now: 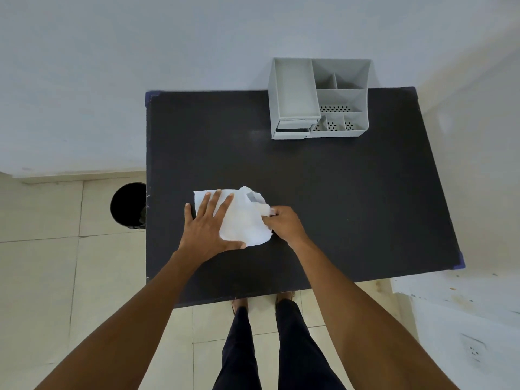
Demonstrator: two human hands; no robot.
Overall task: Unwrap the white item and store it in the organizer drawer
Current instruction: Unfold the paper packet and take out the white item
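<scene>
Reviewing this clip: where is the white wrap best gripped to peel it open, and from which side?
Grip the raised flap at the wrap's far right corner, coming from the right. It already stands off the table, while the rest lies flat under the left hand. The right hand pinches there.

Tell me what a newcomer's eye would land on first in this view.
First, the white wrapping, bright against the black table near its front edge: the left hand lies flat on it while the right hand pinches its right side. Next, the grey organizer at the table's far edge, then the black bin on the floor to the left.
</scene>
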